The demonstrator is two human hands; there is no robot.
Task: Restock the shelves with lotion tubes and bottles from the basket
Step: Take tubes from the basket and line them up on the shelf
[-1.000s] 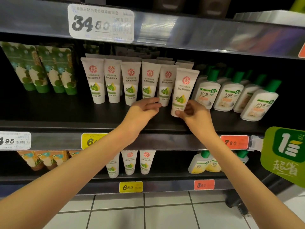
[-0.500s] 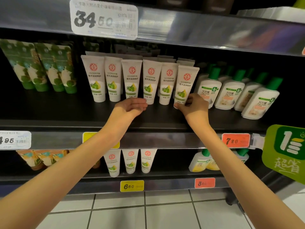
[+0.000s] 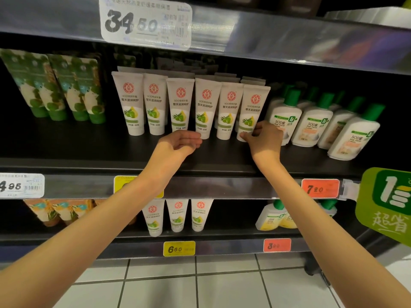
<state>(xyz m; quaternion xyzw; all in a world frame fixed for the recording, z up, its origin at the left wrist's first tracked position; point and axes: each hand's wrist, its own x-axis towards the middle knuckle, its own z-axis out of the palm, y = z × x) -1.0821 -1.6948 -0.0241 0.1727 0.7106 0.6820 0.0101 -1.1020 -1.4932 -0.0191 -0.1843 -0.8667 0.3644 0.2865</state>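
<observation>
White olive-print tube (image 3: 253,107) upright, right hand (image 3: 264,141) seemingly pinching its base, left hand (image 3: 180,142) relaxed, holding nothing

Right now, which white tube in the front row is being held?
The rightmost white tube, beside the green-capped bottles: the right hand pinches its bottom end.

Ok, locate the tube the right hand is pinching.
Head view, middle shelf: the tube ends the white front row on the right, next to the green-capped bottles.
</observation>
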